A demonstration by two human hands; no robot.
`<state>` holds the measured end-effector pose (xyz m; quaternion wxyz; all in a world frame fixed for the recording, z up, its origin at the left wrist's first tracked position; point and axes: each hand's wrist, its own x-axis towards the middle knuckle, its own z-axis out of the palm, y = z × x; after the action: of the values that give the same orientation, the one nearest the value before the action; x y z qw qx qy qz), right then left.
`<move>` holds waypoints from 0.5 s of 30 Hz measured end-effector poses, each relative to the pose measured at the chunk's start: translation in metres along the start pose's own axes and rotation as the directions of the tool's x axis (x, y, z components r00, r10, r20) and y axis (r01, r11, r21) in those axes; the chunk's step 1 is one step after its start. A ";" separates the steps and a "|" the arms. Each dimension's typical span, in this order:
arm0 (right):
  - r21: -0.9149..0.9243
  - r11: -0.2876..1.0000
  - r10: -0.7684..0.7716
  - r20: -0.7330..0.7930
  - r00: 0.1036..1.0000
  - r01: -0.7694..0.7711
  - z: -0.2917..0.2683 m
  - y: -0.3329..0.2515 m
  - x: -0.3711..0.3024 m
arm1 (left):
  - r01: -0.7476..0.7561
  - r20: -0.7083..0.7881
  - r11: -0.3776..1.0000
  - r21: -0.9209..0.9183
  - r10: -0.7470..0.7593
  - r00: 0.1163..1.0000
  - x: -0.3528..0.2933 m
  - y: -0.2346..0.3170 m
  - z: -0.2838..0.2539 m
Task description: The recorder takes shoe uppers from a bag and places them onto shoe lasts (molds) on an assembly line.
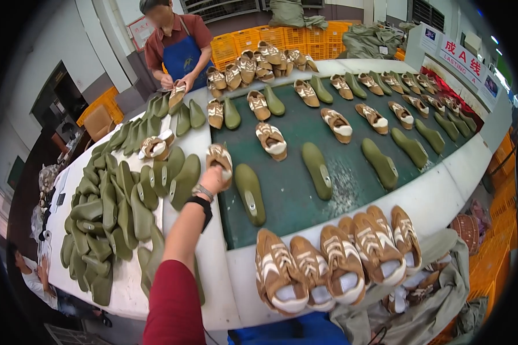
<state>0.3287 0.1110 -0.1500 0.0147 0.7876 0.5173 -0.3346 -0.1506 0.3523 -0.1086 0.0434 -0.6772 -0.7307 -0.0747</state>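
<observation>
My left hand [213, 180] reaches out at the left end of the green belt [282, 215], its fingers closed on the heel opening of a brown-and-white sneaker upper [218, 156]. Part of that upper is hidden behind the fingers. Just right of it, on the belt, lies a green shoe last [250, 194], with another last [317, 171] further right. Beyond them a brown upper [271, 141] rests on the belt. My right hand is outside the picture. A row of several brown uppers [342, 263] stands on the near white ledge [236, 270].
A heap of green lasts [106, 213] covers the white table at left. Across the table a person in a blue apron [184, 57] holds another upper [177, 94]. Piled uppers [247, 66] sit on the far edge, before orange crates [246, 40]. A grey sack [408, 313] holds more uppers at lower right.
</observation>
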 end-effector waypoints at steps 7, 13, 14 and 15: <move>-0.108 0.981 0.102 -0.410 0.906 -0.160 0.112 0.367 -0.019 | 0.238 -0.137 0.926 -0.292 -0.286 0.948 0.018 -0.009 0.063; -0.330 0.931 -0.091 -0.628 0.773 -0.159 0.054 0.549 0.044 | -0.010 0.011 0.934 -0.358 0.015 1.000 -0.025 0.025 -0.007; -0.349 0.925 -0.127 -0.661 0.740 -0.153 0.043 0.544 0.054 | -0.052 0.056 0.924 -0.380 0.079 0.995 -0.045 0.028 -0.033; -0.361 0.922 -0.162 -0.693 0.702 -0.143 0.035 0.531 0.068 | -0.154 -0.015 0.905 -0.396 0.162 0.987 -0.070 0.032 -0.054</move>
<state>0.7652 -0.0944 -0.3856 -0.0323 0.8332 0.5421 0.1046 -0.1152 0.2771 -0.0653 -0.0952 -0.7296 -0.6436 -0.2107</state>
